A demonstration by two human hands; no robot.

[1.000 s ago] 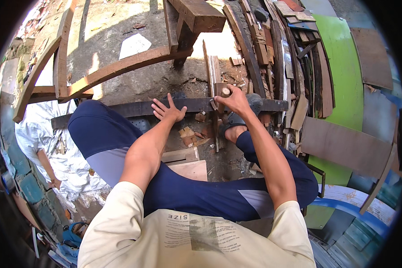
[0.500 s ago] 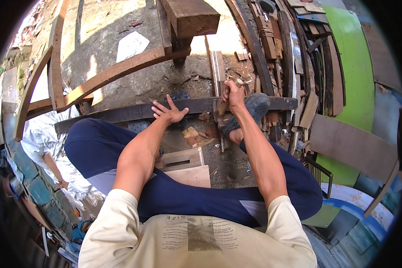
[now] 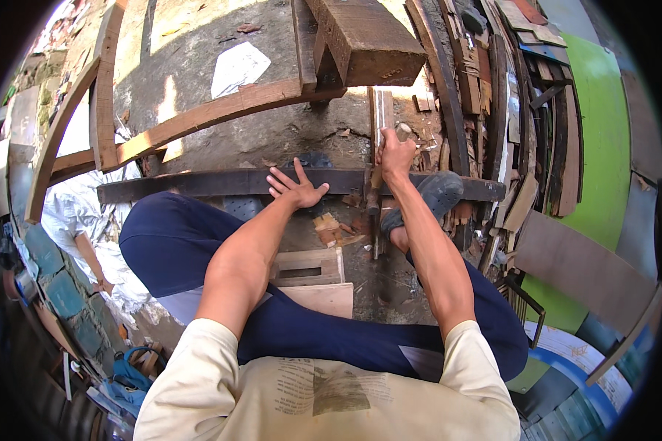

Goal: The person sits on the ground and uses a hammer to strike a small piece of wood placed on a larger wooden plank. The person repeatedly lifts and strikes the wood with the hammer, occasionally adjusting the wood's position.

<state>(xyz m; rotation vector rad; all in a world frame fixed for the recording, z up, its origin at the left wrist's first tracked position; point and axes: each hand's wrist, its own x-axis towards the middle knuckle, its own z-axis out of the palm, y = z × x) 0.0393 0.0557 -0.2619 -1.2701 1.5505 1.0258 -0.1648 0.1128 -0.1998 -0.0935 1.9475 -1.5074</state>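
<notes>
The left hand (image 3: 296, 187) lies flat, fingers spread, on top of a dark plank (image 3: 198, 182) that runs across the ground in front of the seated person; it presses down and clasps nothing. The right hand (image 3: 393, 153) is closed around the upper end of a saw (image 3: 381, 117), whose narrow pale blade stands nearly upright and crosses the plank near its right end. A grey shoe (image 3: 432, 197) rests on the plank just right of the blade.

The plank is long, slim and slightly bowed, almost black on its top face, with worn edges. Its left end reaches toward a white sheet on the ground; its right end runs under the shoe and into a stack of boards (image 3: 518, 103). Reddish chips (image 3: 332, 228) lie on the ground just below the cut.

The main risk, as I judge it, is the blade jumping or binding: the left hand sits near the blade on the same face, so a slip sideways could bring teeth against the fingers. The plank is held only by palm and foot, so it could roll or shift under a hard stroke and pinch the blade. A heavy beam (image 3: 360, 40) juts out just above the saw's top end and could catch it on a long stroke.
</notes>
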